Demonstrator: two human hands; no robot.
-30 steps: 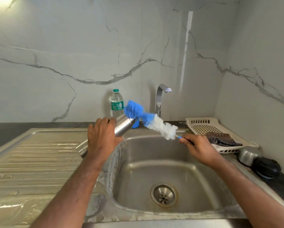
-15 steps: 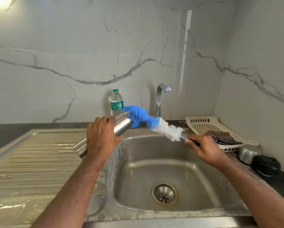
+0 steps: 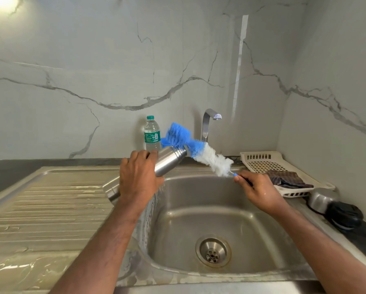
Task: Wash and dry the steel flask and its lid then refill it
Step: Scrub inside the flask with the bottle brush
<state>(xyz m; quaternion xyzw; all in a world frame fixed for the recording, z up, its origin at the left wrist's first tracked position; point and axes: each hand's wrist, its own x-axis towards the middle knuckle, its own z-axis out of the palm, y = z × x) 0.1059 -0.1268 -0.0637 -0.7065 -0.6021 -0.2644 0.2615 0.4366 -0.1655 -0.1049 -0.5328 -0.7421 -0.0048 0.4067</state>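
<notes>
The step in hand looked to be scrubbing the inside of the steel flask (image 3: 167, 163) with the bottle brush (image 3: 197, 152), and at this moment the brush head sat at the flask's mouth, not inside it — the blue bristles bunched and bent against the rim, the white bristles trailing back toward the handle. To do it well, the brush wanted lining up with the flask's axis before any push; driven in at an angle, the wire stem would likely buckle and the tuft fold over outside the neck. A twist during entry should help the bristles collapse and slide through. Keeping the mouth over the sink (image 3: 199, 192) would let drips fall into the basin.

The left hand (image 3: 138, 179) gripped the flask round its middle, fingers curled over the top of the body, holding it tilted with the mouth up and toward the tap (image 3: 207, 124) and its base out over the sink's left rim. The right hand (image 3: 256, 189) pinched the brush handle at its near end, fingers closed on it, above the sink's back right corner — well apart from the flask, with the full brush length between them. The black lid (image 3: 344, 215) lay on the counter right of the sink, beyond either hand.
</notes>
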